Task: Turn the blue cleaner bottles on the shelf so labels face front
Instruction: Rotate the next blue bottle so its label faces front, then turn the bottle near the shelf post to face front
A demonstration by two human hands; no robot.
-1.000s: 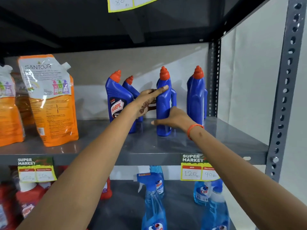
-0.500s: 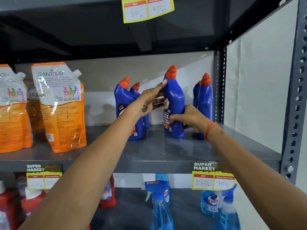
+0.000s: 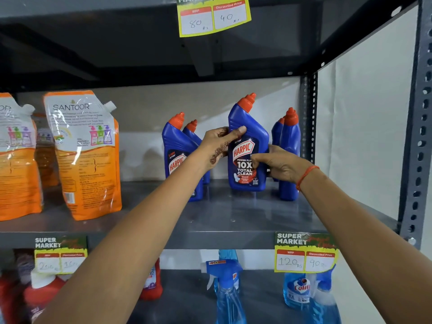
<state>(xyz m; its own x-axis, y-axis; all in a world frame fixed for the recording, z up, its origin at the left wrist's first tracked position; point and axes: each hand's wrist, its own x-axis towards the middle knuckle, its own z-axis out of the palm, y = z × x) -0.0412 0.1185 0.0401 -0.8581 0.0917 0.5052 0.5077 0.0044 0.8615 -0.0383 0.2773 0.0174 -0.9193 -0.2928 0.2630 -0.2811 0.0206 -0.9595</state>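
A blue Harpic bottle (image 3: 247, 146) with a red cap stands in the middle of the grey shelf (image 3: 233, 220), its label facing me. My left hand (image 3: 219, 143) grips its upper left side. My right hand (image 3: 278, 162) holds its lower right side. To the left stands another blue Harpic bottle (image 3: 178, 155) with its label toward me, partly hidden by my left arm, and a second one (image 3: 192, 132) stands behind it. On the right, two blue bottles (image 3: 289, 150) stand side-on with no label showing.
Orange Santoor refill pouches (image 3: 86, 155) stand on the left of the same shelf. A grey upright post (image 3: 418, 141) bounds the right side. Price tags (image 3: 304, 253) hang on the shelf edge. Blue spray bottles (image 3: 228, 288) and red bottles stand on the shelf below.
The middle bottle has been turned from side-on to label front, with both hands staying on it. The camera has moved closer and tilted up.
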